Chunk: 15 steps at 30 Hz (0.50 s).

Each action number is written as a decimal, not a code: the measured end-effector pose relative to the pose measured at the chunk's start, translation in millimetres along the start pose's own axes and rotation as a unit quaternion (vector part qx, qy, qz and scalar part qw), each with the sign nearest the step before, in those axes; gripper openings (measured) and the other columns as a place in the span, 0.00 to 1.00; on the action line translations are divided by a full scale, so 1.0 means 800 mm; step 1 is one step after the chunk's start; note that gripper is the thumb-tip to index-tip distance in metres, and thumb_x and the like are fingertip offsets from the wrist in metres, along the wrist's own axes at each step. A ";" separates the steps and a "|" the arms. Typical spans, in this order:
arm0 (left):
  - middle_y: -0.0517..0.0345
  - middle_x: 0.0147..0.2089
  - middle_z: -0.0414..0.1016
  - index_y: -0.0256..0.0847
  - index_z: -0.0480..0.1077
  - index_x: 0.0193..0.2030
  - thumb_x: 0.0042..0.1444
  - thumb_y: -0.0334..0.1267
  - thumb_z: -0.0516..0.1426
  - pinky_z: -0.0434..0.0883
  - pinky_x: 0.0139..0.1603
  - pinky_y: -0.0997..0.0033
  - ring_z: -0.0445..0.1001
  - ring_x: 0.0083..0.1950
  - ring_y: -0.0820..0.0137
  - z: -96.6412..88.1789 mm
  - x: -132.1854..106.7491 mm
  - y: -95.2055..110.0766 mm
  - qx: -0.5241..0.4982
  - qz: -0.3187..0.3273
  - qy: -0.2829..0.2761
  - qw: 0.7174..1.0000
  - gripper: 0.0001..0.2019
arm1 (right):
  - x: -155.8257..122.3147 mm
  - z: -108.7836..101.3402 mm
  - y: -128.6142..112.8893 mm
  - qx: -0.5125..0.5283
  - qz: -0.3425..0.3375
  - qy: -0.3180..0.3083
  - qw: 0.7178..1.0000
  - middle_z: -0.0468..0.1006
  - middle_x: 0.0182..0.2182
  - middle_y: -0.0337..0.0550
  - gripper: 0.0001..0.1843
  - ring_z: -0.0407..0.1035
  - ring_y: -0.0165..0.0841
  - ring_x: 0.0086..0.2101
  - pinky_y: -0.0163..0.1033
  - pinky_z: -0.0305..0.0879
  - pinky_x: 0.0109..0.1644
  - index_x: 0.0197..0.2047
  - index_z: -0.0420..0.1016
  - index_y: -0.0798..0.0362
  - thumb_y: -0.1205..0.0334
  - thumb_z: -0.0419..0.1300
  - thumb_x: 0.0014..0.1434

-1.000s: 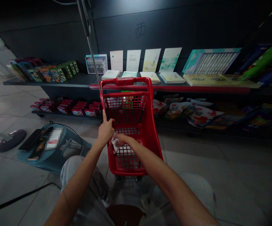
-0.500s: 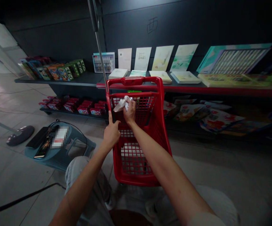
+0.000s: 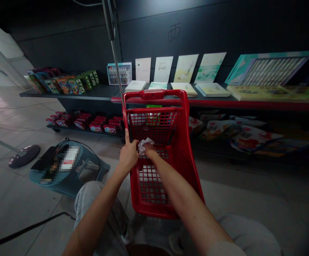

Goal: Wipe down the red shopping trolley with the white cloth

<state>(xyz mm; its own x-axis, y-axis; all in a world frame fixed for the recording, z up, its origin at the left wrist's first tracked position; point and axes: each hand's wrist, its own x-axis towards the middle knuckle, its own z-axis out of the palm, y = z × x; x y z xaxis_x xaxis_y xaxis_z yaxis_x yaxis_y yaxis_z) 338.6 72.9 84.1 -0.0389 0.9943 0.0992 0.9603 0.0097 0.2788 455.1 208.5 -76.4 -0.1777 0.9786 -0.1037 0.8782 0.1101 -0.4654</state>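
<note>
In front of my knees stands a small red plastic shopping cart [image 3: 154, 212] with grid walls. My left hand [image 3: 129, 154] grips its left side rim, with the index finger stretched along the edge and the thumb toward the inside. Inside the basket, low by the left wall, my right hand [image 3: 150, 150] is closed on a crumpled white cloth [image 3: 143, 145]. The fingertips are partly hidden by the cloth. The two hands are close together, with the cart's left rim next to both.
Behind the cart runs a dark shelf [image 3: 101, 93] with card boxes [image 3: 71, 84], books [image 3: 188, 69] and marker sets [image 3: 119, 74]. Snack bags [image 3: 253, 137] lie below. At left are a blue stool [image 3: 90, 174] bearing blurred items, and a round stand base [image 3: 25, 156]. A metal pole [image 3: 117, 67] rises beside the cart.
My right hand has moved down with the cloth, from the cart's back grid to low inside the basket. My left hand keeps its hold on the rim.
</note>
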 end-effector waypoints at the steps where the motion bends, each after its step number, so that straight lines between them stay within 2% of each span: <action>1: 0.58 0.84 0.28 0.49 0.73 0.60 0.63 0.26 0.54 0.79 0.56 0.55 0.83 0.51 0.58 0.000 0.000 0.000 0.000 0.000 0.000 1.000 0.22 | 0.005 -0.007 -0.003 0.002 0.001 0.004 1.000 0.81 0.48 0.50 0.14 0.78 0.40 0.45 0.42 0.72 0.48 0.48 0.80 0.56 0.63 0.70 0.57; 3: 0.57 0.84 0.28 0.49 0.73 0.60 0.63 0.26 0.54 0.79 0.55 0.54 0.83 0.50 0.58 -0.002 -0.001 -0.001 0.002 -0.001 0.000 1.000 0.21 | 0.015 -0.029 -0.015 0.011 -0.008 0.032 0.999 0.81 0.48 0.51 0.14 0.78 0.40 0.46 0.39 0.71 0.47 0.47 0.80 0.54 0.65 0.69 0.57; 7: 0.57 0.84 0.29 0.48 0.73 0.59 0.64 0.26 0.52 0.80 0.54 0.53 0.84 0.49 0.59 -0.003 0.000 -0.002 0.005 -0.004 -0.002 1.000 0.20 | 0.030 -0.087 -0.051 0.046 -0.056 0.140 0.988 0.74 0.57 0.50 0.15 0.74 0.38 0.51 0.38 0.70 0.52 0.56 0.74 0.51 0.62 0.57 0.67; 8: 0.57 0.84 0.29 0.48 0.72 0.59 0.64 0.26 0.52 0.80 0.54 0.53 0.84 0.49 0.59 -0.004 0.000 -0.002 0.005 -0.006 -0.003 1.000 0.21 | 0.033 -0.102 -0.062 0.061 -0.075 0.183 0.978 0.72 0.57 0.51 0.15 0.73 0.38 0.51 0.39 0.70 0.53 0.56 0.73 0.51 0.62 0.56 0.68; 10: 0.58 0.84 0.28 0.48 0.72 0.59 0.64 0.26 0.52 0.80 0.54 0.54 0.84 0.48 0.60 -0.004 0.001 -0.001 0.004 -0.010 -0.005 1.000 0.21 | 0.038 -0.129 -0.083 0.103 -0.128 0.290 0.943 0.72 0.55 0.51 0.14 0.72 0.39 0.51 0.41 0.70 0.53 0.55 0.72 0.52 0.65 0.55 0.68; 12: 0.58 0.84 0.27 0.47 0.73 0.59 0.65 0.27 0.52 0.80 0.54 0.54 0.84 0.48 0.60 -0.005 0.001 0.000 0.001 -0.011 -0.007 1.000 0.19 | 0.043 -0.145 -0.101 0.119 -0.173 0.365 0.907 0.71 0.52 0.50 0.12 0.71 0.39 0.50 0.42 0.71 0.52 0.53 0.71 0.52 0.67 0.53 0.68; 13: 0.58 0.84 0.27 0.47 0.73 0.58 0.65 0.27 0.52 0.80 0.54 0.54 0.84 0.48 0.60 -0.005 0.001 0.000 -0.001 -0.010 -0.008 1.000 0.19 | 0.045 -0.147 -0.107 0.107 -0.190 0.375 0.901 0.71 0.51 0.50 0.11 0.70 0.40 0.51 0.41 0.71 0.52 0.53 0.71 0.52 0.67 0.53 0.69; 15: 0.59 0.84 0.26 0.47 0.73 0.58 0.64 0.27 0.52 0.80 0.54 0.54 0.84 0.48 0.59 -0.005 0.000 0.000 -0.004 -0.008 -0.007 1.000 0.19 | 0.045 -0.140 -0.111 0.054 -0.226 0.352 0.907 0.72 0.51 0.50 0.10 0.68 0.40 0.52 0.41 0.71 0.53 0.52 0.72 0.51 0.65 0.52 0.71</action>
<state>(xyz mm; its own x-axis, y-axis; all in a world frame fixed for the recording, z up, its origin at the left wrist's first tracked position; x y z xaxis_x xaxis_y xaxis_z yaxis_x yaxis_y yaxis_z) 337.5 72.5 88.0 -0.0507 0.9954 0.0816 0.9572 0.0251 0.2883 420.9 253.7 59.7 -0.1475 0.7099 0.6886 0.7305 0.5476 -0.4081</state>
